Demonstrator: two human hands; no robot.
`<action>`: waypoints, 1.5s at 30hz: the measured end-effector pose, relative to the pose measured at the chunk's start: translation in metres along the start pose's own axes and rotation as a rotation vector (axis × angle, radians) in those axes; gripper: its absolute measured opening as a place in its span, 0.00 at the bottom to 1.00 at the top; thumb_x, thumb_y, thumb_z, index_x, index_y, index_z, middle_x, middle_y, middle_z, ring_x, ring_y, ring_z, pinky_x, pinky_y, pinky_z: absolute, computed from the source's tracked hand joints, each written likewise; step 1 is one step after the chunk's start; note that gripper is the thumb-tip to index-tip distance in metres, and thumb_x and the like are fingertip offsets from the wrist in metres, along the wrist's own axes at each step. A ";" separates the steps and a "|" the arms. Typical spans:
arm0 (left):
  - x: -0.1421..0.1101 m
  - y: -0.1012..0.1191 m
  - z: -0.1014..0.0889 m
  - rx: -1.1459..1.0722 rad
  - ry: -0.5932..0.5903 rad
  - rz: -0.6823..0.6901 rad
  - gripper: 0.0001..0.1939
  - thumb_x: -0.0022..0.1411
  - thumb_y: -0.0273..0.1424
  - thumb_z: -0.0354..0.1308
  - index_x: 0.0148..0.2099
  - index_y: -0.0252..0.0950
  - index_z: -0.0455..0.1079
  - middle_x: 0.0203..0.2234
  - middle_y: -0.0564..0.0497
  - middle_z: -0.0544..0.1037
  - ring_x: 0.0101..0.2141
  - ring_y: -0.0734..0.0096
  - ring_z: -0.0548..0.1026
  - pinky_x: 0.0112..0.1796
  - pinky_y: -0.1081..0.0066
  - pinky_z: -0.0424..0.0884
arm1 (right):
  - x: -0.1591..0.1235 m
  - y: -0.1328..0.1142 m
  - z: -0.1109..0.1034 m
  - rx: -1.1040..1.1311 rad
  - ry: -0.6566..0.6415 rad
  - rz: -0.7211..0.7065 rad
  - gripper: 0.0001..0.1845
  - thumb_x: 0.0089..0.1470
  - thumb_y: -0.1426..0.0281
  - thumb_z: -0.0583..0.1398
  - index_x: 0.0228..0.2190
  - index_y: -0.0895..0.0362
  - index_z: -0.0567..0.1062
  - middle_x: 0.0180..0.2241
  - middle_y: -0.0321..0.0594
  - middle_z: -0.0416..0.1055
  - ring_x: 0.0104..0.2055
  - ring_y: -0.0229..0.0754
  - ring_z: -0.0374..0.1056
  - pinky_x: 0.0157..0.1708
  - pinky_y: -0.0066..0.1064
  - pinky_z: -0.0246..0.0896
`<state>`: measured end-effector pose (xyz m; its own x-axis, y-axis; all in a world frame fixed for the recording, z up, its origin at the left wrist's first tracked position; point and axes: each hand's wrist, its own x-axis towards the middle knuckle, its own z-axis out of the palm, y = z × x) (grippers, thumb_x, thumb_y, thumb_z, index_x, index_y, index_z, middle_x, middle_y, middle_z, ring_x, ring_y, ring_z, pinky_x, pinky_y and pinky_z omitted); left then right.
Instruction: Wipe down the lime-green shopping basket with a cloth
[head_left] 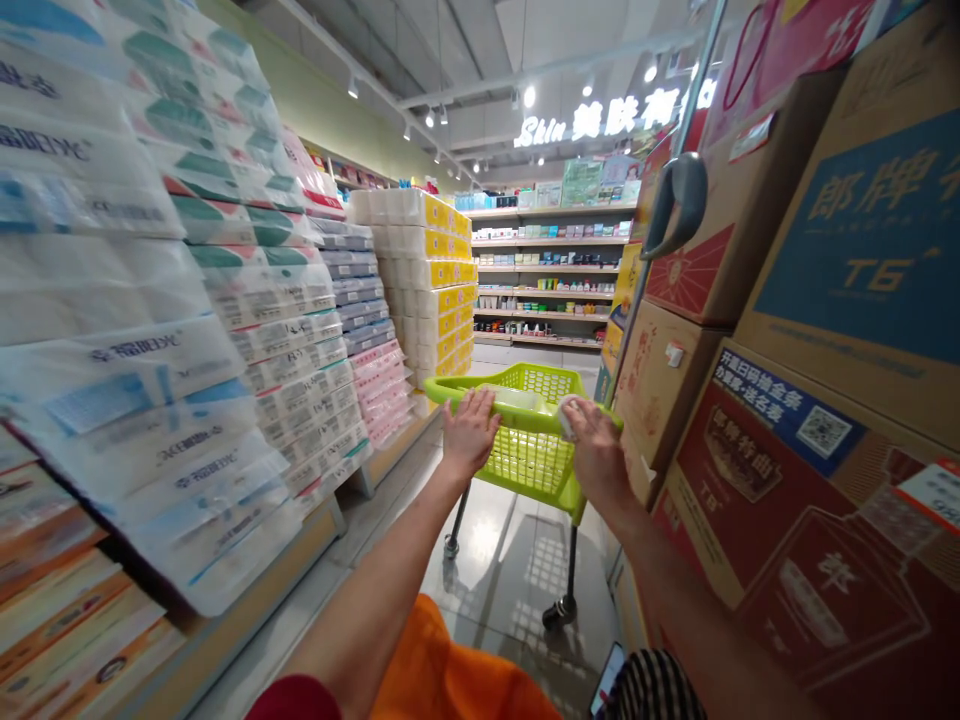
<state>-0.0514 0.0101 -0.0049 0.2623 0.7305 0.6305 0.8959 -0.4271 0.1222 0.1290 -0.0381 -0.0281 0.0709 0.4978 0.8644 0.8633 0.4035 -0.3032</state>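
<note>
A lime-green shopping cart (525, 465) with a perforated basket stands in front of me in the aisle. My left hand (471, 435) rests over the left part of its handle (517, 415), with the fingers curled onto the rim. At the right end of the handle, my right hand (600, 450) presses a crumpled white cloth (568, 415) against the green plastic. The cloth is partly covered by the fingers, and it could be a wad of tissue. Inside the basket, just behind the handle, lies something pale that I cannot make out.
Stacked tissue packs (247, 250) line the left on a low wooden platform (262, 590). Cardboard cartons (817, 500) rise close on the right, beside a pole with a grey handle (675, 205). Product shelves (547, 265) stand ahead. A phone (607, 680) and striped fabric (652, 685) show below.
</note>
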 end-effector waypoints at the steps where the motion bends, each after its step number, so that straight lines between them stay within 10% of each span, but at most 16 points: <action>1: -0.001 -0.001 -0.001 -0.001 -0.006 0.010 0.20 0.63 0.36 0.41 0.56 0.41 0.59 0.55 0.49 0.64 0.56 0.62 0.58 0.53 0.52 0.48 | 0.001 0.004 -0.003 -0.018 0.002 0.039 0.22 0.52 0.80 0.46 0.43 0.58 0.71 0.48 0.48 0.66 0.54 0.46 0.57 0.54 0.46 0.52; 9: 0.008 0.038 -0.014 -0.202 0.005 0.028 0.20 0.64 0.35 0.39 0.55 0.40 0.60 0.54 0.49 0.66 0.54 0.66 0.61 0.55 0.57 0.50 | 0.024 -0.019 0.032 0.256 -0.058 0.061 0.31 0.46 0.78 0.49 0.54 0.61 0.58 0.51 0.49 0.63 0.56 0.46 0.56 0.55 0.44 0.51; 15: 0.027 0.069 0.001 -0.284 -0.169 0.166 0.19 0.61 0.39 0.44 0.53 0.41 0.61 0.54 0.50 0.66 0.55 0.64 0.61 0.57 0.49 0.44 | 0.030 0.024 0.001 0.231 -0.125 0.159 0.30 0.47 0.74 0.48 0.54 0.58 0.59 0.47 0.45 0.68 0.51 0.45 0.61 0.50 0.40 0.55; 19: 0.027 0.041 0.005 -0.202 -0.073 0.142 0.17 0.58 0.33 0.49 0.50 0.43 0.64 0.52 0.53 0.69 0.52 0.67 0.64 0.58 0.52 0.40 | 0.025 0.043 -0.006 -0.105 -0.146 0.135 0.18 0.49 0.72 0.48 0.38 0.59 0.73 0.36 0.45 0.73 0.42 0.46 0.64 0.51 0.45 0.45; 24: 0.028 -0.016 0.001 -0.112 0.074 -0.217 0.18 0.59 0.27 0.44 0.51 0.37 0.64 0.50 0.47 0.70 0.51 0.65 0.65 0.56 0.58 0.50 | 0.017 0.036 0.008 -0.160 -0.090 0.058 0.16 0.50 0.73 0.48 0.34 0.58 0.74 0.33 0.42 0.73 0.38 0.43 0.62 0.48 0.42 0.43; 32: 0.039 0.063 0.015 -0.242 -0.053 0.190 0.15 0.61 0.32 0.47 0.49 0.37 0.65 0.48 0.48 0.71 0.50 0.69 0.67 0.56 0.62 0.52 | 0.012 0.032 0.013 -0.138 -0.033 -0.013 0.16 0.49 0.74 0.48 0.36 0.57 0.72 0.33 0.42 0.72 0.38 0.43 0.63 0.46 0.39 0.45; 39: 0.039 -0.010 -0.010 -0.165 0.002 -0.216 0.11 0.61 0.30 0.46 0.43 0.39 0.68 0.45 0.50 0.74 0.47 0.67 0.70 0.57 0.54 0.45 | 0.011 0.029 0.009 -0.116 0.022 -0.028 0.16 0.51 0.75 0.48 0.41 0.57 0.68 0.32 0.41 0.72 0.36 0.44 0.64 0.45 0.39 0.47; 45: 0.039 0.049 0.010 -0.257 -0.026 0.106 0.15 0.59 0.31 0.49 0.50 0.37 0.63 0.47 0.49 0.72 0.47 0.70 0.69 0.58 0.60 0.46 | 0.008 0.026 0.012 -0.079 0.081 -0.041 0.17 0.50 0.75 0.48 0.42 0.57 0.66 0.32 0.40 0.73 0.36 0.44 0.65 0.44 0.39 0.48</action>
<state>0.0060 0.0225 0.0178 0.3618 0.6869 0.6303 0.7435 -0.6204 0.2494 0.1457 -0.0146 -0.0340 0.0723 0.4172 0.9059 0.9028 0.3587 -0.2372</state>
